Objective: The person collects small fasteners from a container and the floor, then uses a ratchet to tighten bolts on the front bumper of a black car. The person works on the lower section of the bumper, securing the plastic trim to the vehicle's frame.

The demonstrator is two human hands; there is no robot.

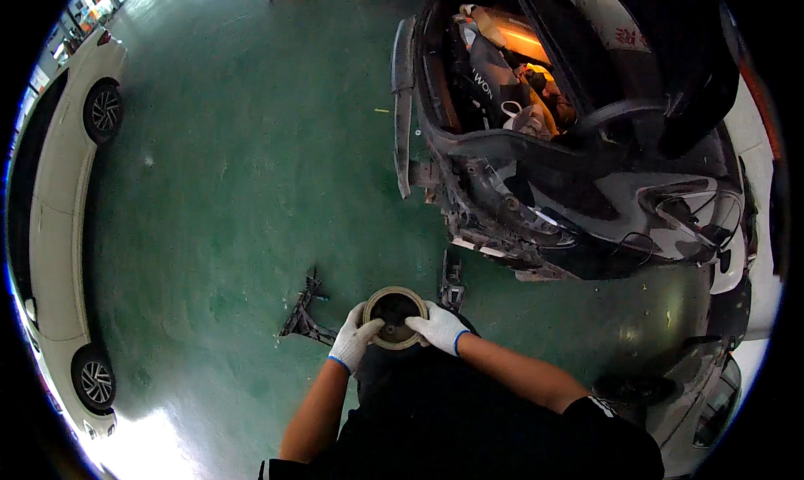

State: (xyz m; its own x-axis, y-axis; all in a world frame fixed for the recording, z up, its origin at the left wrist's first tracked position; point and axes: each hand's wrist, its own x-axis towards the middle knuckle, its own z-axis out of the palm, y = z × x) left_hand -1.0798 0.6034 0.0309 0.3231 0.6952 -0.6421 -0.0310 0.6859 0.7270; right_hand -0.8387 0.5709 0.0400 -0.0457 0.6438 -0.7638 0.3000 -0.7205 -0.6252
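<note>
Close to my body, a round, open container [397, 291] with a thick pale rim is held between both hands. Its inside is dark, with small things at the bottom that I cannot make out. My left hand [353, 338], in a white knitted glove with a blue cuff, grips the left side, thumb over the rim. The same kind of glove covers my right hand [439, 327], which clasps the right side with its thumb reaching inside. A dark, branched bracket [300, 319] lies on the floor beyond my left hand, and a dark narrow part [452, 286] lies beyond my right.
A black car [578, 174] with its rear end stripped and its trunk open stands ahead on the right; bags [494, 74] fill the trunk. Along the left is a white car [60, 195]. Another car [682, 409] is at the lower right. The floor [251, 162] is green.
</note>
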